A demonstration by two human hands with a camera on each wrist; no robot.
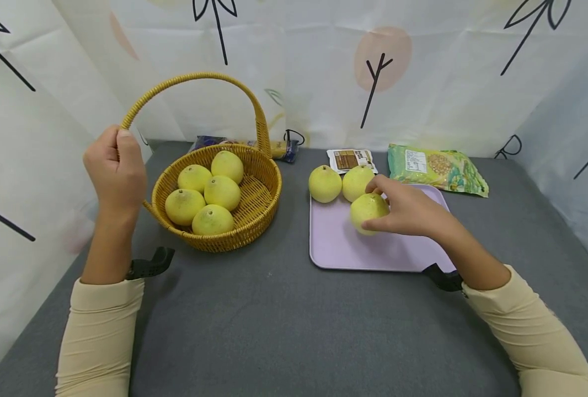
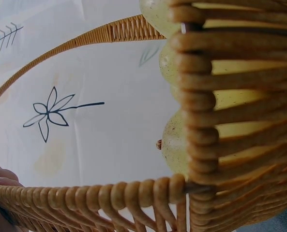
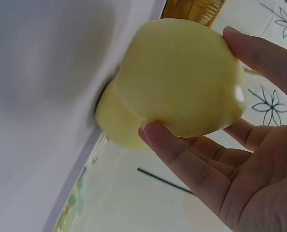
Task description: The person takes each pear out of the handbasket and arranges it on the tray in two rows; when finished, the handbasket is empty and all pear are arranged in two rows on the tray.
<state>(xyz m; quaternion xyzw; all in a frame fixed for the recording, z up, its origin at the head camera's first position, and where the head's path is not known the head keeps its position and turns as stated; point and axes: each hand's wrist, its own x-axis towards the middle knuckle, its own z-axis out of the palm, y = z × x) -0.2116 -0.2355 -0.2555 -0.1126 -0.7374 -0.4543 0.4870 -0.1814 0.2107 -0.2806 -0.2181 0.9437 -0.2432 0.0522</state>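
Observation:
My left hand point(image 1: 117, 165) grips the left side of the tall arched handle point(image 1: 194, 77) of a yellow woven basket point(image 1: 254, 220). Several round yellow-green fruits point(image 1: 222, 193) lie in the basket, mostly toward its left side. In the left wrist view, the basket's woven side point(image 2: 196, 135) hides most of the fruit behind it. My right hand point(image 1: 410, 209) pinches another round yellow-green fruit point(image 3: 182, 77) between thumb and fingertips, over a pale purple tray point(image 1: 343, 253). Two more such fruits point(image 1: 325, 184) sit side by side at the tray's back left corner.
Behind the tray lie a small white and brown packet point(image 1: 352, 160) and a green and yellow bag point(image 1: 438, 168). A dark blue and yellow packet point(image 1: 281, 150) lies behind the basket. Patterned white cloth point(image 1: 314, 71) hangs behind the grey table point(image 1: 274, 325).

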